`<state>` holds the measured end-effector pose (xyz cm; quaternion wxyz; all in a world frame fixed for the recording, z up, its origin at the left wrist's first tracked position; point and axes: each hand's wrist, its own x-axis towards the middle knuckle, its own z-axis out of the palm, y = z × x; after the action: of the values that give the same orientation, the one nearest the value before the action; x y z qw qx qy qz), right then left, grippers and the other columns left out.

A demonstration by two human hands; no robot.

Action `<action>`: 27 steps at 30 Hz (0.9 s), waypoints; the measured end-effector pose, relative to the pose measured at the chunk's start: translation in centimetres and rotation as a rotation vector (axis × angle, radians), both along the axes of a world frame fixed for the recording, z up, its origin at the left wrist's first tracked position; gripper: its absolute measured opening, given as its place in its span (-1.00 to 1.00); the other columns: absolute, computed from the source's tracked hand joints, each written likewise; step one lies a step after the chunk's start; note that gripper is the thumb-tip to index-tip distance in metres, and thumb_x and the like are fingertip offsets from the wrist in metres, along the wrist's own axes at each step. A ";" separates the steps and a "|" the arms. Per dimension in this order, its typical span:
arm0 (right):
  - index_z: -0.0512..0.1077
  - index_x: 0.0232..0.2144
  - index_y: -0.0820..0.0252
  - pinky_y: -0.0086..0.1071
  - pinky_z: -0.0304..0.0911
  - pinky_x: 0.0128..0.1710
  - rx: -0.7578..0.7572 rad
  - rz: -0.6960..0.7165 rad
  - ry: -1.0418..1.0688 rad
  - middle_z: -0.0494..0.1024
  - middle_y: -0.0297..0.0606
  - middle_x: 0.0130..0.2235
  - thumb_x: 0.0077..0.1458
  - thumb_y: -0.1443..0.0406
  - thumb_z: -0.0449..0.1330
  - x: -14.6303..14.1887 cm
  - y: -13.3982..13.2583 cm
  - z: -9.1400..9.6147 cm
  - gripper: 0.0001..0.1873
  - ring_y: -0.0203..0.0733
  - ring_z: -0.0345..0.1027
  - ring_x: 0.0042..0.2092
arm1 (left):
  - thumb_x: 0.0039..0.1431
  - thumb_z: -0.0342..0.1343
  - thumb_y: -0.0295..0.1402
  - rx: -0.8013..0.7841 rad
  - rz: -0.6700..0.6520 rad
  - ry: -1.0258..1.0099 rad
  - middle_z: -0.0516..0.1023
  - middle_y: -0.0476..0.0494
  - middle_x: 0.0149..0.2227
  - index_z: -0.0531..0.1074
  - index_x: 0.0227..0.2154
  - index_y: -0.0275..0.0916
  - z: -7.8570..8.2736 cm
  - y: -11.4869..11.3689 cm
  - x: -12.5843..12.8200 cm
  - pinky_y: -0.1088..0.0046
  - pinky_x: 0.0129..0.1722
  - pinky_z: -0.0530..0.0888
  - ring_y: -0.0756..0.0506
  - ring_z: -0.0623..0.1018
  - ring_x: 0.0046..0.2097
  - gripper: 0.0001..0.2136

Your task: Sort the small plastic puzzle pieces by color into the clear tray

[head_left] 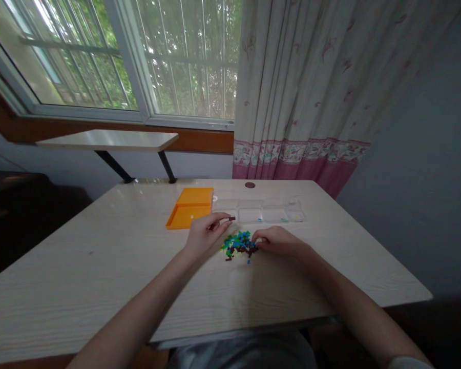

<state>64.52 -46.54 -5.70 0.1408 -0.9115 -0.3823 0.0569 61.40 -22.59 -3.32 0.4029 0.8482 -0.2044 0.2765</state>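
My left hand (204,233) is pinching a small brown toy brick (232,219) between thumb and fingertips, just above the near side of the clear boxes. Below and between both hands lies a loose pile of small toy bricks (238,243) in green, blue, dark brown and pale yellow. At the pile's right edge, my right hand (276,240) has its fingers closed down among the dark pieces; what they grip is hidden. A row of clear plastic compartments (250,216) stands behind the pile, with a few small blue, green and yellow pieces inside.
An open orange plastic case (194,201) lies left of the clear compartments, a small pale piece in it. The pale wooden table (111,266) carries a raised shelf (111,139) on dark legs at the back left. A round brown cable hole (250,185) sits near the rear edge.
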 end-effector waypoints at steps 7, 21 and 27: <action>0.43 -0.25 0.09 -0.47 0.11 -0.35 -0.023 -0.019 0.025 0.52 -0.31 -0.33 0.01 0.33 0.02 0.0 0.0 0.1 -0.74 -0.23 0.35 -0.31 | 0.04 0.06 -0.25 -0.035 0.011 -0.014 0.35 0.05 -0.61 0.46 -0.36 -0.28 -0.5 0.3 0.4 0.65 -0.59 0.19 0.12 0.24 -0.59 -0.80; 0.42 -0.24 0.09 -0.50 0.04 -0.44 0.030 -0.054 0.060 0.46 -0.36 -0.47 0.01 0.22 0.09 0.3 -0.1 -0.3 -0.76 -0.30 0.28 -0.42 | 0.06 -0.08 -0.15 0.287 0.384 0.303 0.38 -0.01 -0.59 0.45 -0.32 -0.19 -3.5 2.7 3.7 0.55 -0.56 0.12 -0.01 0.36 -0.53 -0.71; 0.45 -0.26 0.09 -0.51 0.01 -0.47 0.015 -0.119 0.098 0.46 -0.35 -0.47 0.01 0.20 0.09 0.2 0.0 0.2 -0.76 -0.33 0.26 -0.45 | 0.09 -0.11 -0.13 0.370 0.462 0.368 0.46 -0.07 -0.49 0.42 -0.21 -0.16 -2.9 2.3 3.3 0.54 -0.54 0.14 -0.05 0.42 -0.45 -0.67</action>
<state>64.70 -46.58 -5.53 0.1693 -0.9277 -0.3205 0.0898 64.75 -20.26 -6.26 0.1992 0.9664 0.0225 0.1609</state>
